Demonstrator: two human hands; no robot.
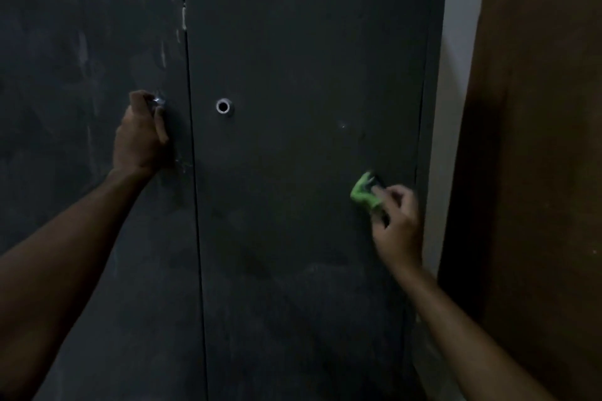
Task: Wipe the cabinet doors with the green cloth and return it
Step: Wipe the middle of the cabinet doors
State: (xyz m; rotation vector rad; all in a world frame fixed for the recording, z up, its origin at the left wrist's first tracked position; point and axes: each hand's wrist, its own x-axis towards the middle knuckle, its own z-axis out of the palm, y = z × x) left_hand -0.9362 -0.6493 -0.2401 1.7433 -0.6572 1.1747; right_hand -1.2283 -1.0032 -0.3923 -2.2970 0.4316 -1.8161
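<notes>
Two dark grey cabinet doors fill the view, both closed: a left door (81,107) with pale smears and a right door (293,205). My left hand (140,137) grips the silver knob (158,102) of the left door. My right hand (395,221) holds the bunched green cloth (363,192) against the right door, low and near its right edge. The hand and cloth are blurred. A silver ring knob (223,106) sits on the right door near the seam.
A white wall strip (456,75) runs beside the cabinet's right edge. A brown wooden panel (537,172) stands at the far right, close to my right forearm. The scene is dim.
</notes>
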